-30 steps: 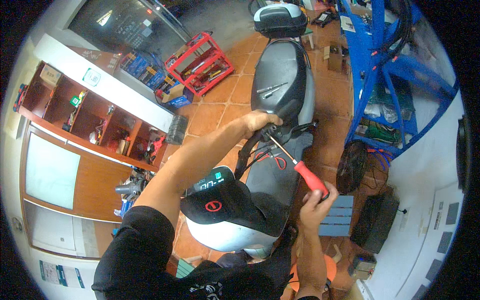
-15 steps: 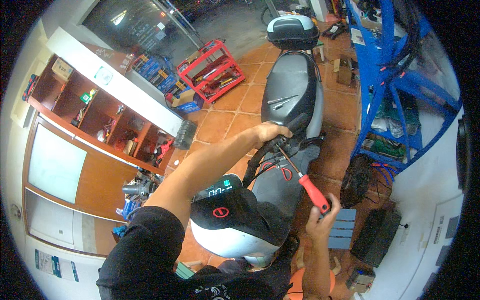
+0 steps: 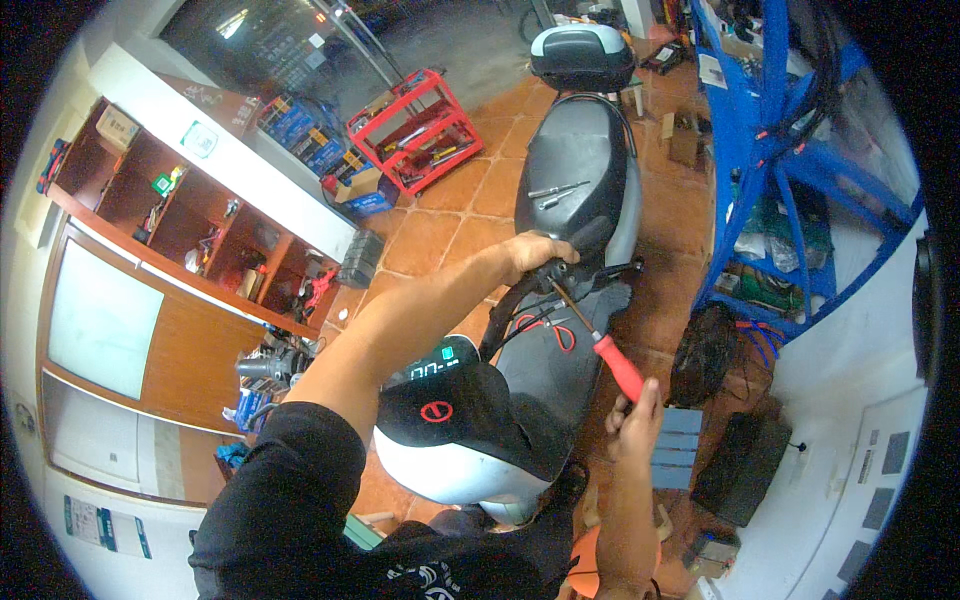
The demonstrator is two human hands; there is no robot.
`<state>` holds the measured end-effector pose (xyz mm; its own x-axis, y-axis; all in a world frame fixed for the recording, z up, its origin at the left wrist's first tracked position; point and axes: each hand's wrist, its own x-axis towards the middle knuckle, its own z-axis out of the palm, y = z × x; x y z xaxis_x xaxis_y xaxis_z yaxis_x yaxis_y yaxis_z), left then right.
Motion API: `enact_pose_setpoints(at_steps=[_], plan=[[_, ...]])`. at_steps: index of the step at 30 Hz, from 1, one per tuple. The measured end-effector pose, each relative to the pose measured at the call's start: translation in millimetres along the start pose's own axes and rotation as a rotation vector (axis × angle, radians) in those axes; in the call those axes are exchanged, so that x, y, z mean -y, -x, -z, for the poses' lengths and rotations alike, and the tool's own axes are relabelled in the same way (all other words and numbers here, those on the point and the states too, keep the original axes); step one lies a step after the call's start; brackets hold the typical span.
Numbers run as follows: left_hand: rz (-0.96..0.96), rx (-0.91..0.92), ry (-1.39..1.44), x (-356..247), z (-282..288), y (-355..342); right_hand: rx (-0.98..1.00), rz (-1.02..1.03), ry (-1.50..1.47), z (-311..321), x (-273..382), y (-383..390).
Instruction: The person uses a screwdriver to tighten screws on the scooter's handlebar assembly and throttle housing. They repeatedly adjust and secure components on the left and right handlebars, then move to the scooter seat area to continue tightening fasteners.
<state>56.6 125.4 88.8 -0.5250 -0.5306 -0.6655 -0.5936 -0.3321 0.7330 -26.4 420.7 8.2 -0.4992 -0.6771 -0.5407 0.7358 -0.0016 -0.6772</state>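
Across the scooter, my left hand (image 3: 538,254) is closed around a black handlebar part (image 3: 553,272) with a grip and cables. My right hand (image 3: 634,425) is closed on the end of a screwdriver (image 3: 618,368) with a red handle and long metal shaft. Its tip meets the handlebar part just below my left fingers; the exact contact is too small to see. Beneath lies the scooter (image 3: 420,465), white and black at the front, with a lit display (image 3: 432,362). A red loop (image 3: 566,336) hangs by the cables. Slim metal tools (image 3: 556,192) rest on the seat (image 3: 568,150).
A red tool cart (image 3: 415,130) stands beyond the scooter on the left, near wooden shelves (image 3: 185,225). A blue rack (image 3: 780,200) rises at the right. A grey-blue slatted stool (image 3: 677,448) and a black box (image 3: 742,470) sit by my right arm.
My right hand has shifted its hold on the screwdriver handle, its fingers now more curled around the end. The whole view has moved slightly. My left hand keeps its hold.
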Motion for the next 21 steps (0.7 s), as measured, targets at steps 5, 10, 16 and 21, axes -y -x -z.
enact_pose_setpoints(at_steps=[5,10,16,21], plan=[[-0.047,0.027,0.025,2.5,0.8,-3.6,0.055,0.434,0.215,2.4,-10.1,6.4],[-0.018,0.019,-0.033,4.7,1.0,1.0,-0.047,0.053,0.03,-8.5,8.9,0.5],[-0.038,0.004,-0.02,-3.0,-2.1,0.9,0.022,0.35,0.241,4.4,-10.3,-4.4],[-0.009,0.057,0.095,10.9,10.3,-9.8,0.082,0.072,0.068,4.1,5.8,1.5]])
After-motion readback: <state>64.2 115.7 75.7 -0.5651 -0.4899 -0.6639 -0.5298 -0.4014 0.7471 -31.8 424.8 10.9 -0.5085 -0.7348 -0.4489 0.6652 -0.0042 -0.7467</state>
